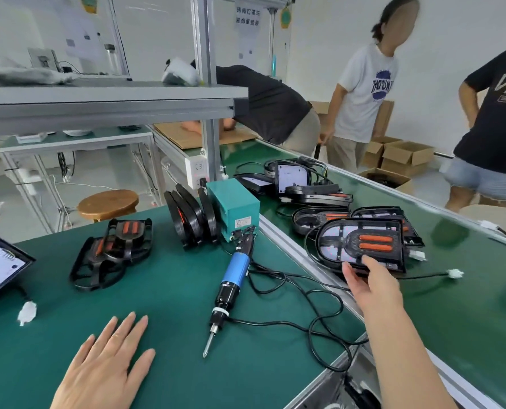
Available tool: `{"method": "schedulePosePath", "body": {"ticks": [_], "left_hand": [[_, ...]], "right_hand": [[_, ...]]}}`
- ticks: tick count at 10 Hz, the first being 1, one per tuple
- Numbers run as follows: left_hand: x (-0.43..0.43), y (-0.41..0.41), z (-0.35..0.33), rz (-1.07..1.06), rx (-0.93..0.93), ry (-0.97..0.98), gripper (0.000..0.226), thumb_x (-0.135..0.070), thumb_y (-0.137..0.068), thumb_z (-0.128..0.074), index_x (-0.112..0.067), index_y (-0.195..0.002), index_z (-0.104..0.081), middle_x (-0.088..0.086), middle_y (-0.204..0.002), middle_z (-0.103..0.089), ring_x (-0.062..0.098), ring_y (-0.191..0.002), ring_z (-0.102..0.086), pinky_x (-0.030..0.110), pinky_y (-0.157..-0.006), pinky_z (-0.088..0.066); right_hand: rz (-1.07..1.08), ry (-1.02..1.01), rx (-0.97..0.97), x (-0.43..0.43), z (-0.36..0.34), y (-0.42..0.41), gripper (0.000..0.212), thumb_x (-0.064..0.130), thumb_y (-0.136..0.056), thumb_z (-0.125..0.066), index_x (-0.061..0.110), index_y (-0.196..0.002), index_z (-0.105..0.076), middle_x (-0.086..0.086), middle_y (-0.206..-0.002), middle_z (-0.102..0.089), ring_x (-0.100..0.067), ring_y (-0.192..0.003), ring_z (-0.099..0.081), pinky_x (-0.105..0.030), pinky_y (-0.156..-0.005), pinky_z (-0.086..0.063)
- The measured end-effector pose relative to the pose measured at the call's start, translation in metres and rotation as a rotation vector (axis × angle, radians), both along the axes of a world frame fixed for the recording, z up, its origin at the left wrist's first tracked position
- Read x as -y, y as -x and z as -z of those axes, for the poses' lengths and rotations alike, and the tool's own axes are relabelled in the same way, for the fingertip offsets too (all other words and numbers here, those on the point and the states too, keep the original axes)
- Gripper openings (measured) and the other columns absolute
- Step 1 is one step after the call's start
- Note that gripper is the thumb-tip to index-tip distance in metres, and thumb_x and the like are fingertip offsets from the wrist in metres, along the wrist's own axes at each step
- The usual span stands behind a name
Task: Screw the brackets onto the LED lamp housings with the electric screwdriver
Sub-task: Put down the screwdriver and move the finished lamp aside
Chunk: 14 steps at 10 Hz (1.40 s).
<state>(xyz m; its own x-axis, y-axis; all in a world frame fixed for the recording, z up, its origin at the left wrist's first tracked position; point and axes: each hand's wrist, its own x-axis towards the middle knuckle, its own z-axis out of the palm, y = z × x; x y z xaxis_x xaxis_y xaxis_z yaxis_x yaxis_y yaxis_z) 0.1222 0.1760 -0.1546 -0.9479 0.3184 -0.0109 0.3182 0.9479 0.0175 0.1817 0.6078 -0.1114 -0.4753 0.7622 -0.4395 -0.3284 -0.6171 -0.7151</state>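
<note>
Head view: right hand [370,283] on lamp housing [361,241]

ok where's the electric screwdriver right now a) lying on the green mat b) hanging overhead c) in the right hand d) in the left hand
a: the electric screwdriver lies on the green mat, untouched; the left hand rests flat beside it and the right hand grips a lamp housing.
</note>
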Motion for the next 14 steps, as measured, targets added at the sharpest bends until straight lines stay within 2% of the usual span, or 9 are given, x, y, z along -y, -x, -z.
{"method": "schedulePosePath", "body": {"ticks": [2, 3, 5, 6, 7, 8, 9, 11, 14], "left_hand": [[0.0, -0.003, 0.0, -0.003, -0.006, 0.006, 0.1, -0.068, -0.058, 0.028, -0.046, -0.154, 0.013, -0.024, -0.164, 0.012, 0.003, -0.153, 0.011, 0.029, -0.126, 0.001], [-0.001, -0.003, -0.001, -0.004, -0.009, 0.008, 0.1, -0.067, -0.058, 0.029, -0.046, -0.154, 0.013, -0.024, -0.164, 0.012, 0.003, -0.153, 0.011, 0.028, -0.125, 0.001], [-0.001, -0.004, -0.001, -0.004, -0.015, 0.014, 0.1, -0.067, -0.058, 0.029, -0.046, -0.154, 0.013, -0.024, -0.164, 0.012, 0.003, -0.153, 0.011, 0.028, -0.125, 0.001], [-0.002, -0.004, -0.001, -0.01, -0.011, 0.009, 0.099, -0.067, -0.058, 0.029, -0.046, -0.154, 0.014, -0.024, -0.163, 0.013, 0.003, -0.153, 0.012, 0.028, -0.125, 0.001], [-0.002, -0.004, 0.0, -0.015, -0.002, -0.006, 0.098, -0.068, -0.058, 0.028, -0.048, -0.153, 0.015, -0.026, -0.162, 0.013, 0.001, -0.152, 0.012, 0.027, -0.125, 0.002], [-0.002, -0.003, 0.0, -0.016, 0.007, -0.034, 0.098, -0.07, -0.058, 0.027, -0.049, -0.153, 0.013, -0.027, -0.161, 0.014, 0.0, -0.152, 0.012, 0.027, -0.125, 0.003], [-0.001, -0.003, -0.001, -0.017, 0.0, -0.027, 0.107, -0.079, -0.051, 0.038, -0.051, -0.151, 0.015, -0.028, -0.159, 0.018, 0.0, -0.151, 0.013, 0.027, -0.125, 0.004], [-0.001, -0.005, -0.004, -0.044, 0.005, -0.09, 0.13, -0.079, -0.04, 0.049, -0.047, -0.155, -0.001, -0.025, -0.162, 0.004, 0.001, -0.152, 0.006, 0.027, -0.125, 0.003], [-0.002, -0.004, -0.004, -0.043, 0.006, -0.07, 0.129, -0.077, -0.041, 0.05, -0.048, -0.156, -0.001, -0.024, -0.164, 0.004, 0.002, -0.153, 0.008, 0.028, -0.125, 0.004]], "right_hand": [[0.076, -0.123, 0.084, -0.005, -0.011, 0.014, 0.015, 0.015, -0.103, -0.058, 0.002, -0.11, -0.058, -0.016, -0.116, -0.058, -0.038, -0.106, -0.061, -0.042, -0.113, -0.043], [-0.006, -0.39, 0.34, -0.016, -0.001, 0.022, 0.046, 0.043, -0.098, -0.062, -0.001, -0.083, -0.061, -0.015, -0.079, -0.057, -0.03, -0.076, -0.054, -0.048, -0.099, -0.052], [-0.045, -0.679, 0.767, -0.025, -0.007, 0.044, 0.06, 0.051, -0.106, -0.041, 0.007, -0.065, -0.046, -0.01, -0.067, -0.048, -0.029, -0.081, -0.055, -0.036, -0.075, -0.05], [-0.132, -0.621, 0.756, -0.034, -0.014, 0.058, 0.032, 0.035, -0.108, -0.045, 0.013, -0.1, -0.068, -0.016, -0.089, -0.061, -0.033, -0.1, -0.064, -0.022, -0.064, -0.044], [-0.071, -0.61, 0.774, -0.044, -0.014, 0.065, 0.037, 0.025, -0.106, -0.046, 0.011, -0.138, -0.058, -0.013, -0.125, -0.063, -0.029, -0.123, -0.058, -0.023, -0.09, -0.05], [-0.054, -0.595, 0.657, -0.05, -0.023, 0.061, 0.036, 0.024, -0.109, -0.043, 0.009, -0.139, -0.056, -0.008, -0.111, -0.063, -0.021, -0.095, -0.062, -0.012, -0.079, -0.052], [-0.176, -0.721, 0.678, -0.053, -0.026, 0.047, 0.038, 0.015, -0.106, -0.05, -0.009, -0.134, -0.056, -0.005, -0.083, -0.05, -0.006, -0.06, -0.037, -0.005, -0.035, -0.033], [-0.203, -0.882, 0.991, -0.063, -0.031, 0.046, 0.03, 0.007, -0.098, -0.052, -0.004, -0.124, -0.063, -0.026, -0.126, -0.062, -0.016, -0.059, -0.036, -0.015, -0.036, -0.027], [-0.169, -0.843, 1.048, -0.038, -0.037, 0.074, 0.028, 0.028, -0.099, -0.06, 0.008, -0.118, -0.065, -0.003, -0.109, -0.064, -0.024, -0.112, -0.064, -0.025, -0.077, -0.043]]}}
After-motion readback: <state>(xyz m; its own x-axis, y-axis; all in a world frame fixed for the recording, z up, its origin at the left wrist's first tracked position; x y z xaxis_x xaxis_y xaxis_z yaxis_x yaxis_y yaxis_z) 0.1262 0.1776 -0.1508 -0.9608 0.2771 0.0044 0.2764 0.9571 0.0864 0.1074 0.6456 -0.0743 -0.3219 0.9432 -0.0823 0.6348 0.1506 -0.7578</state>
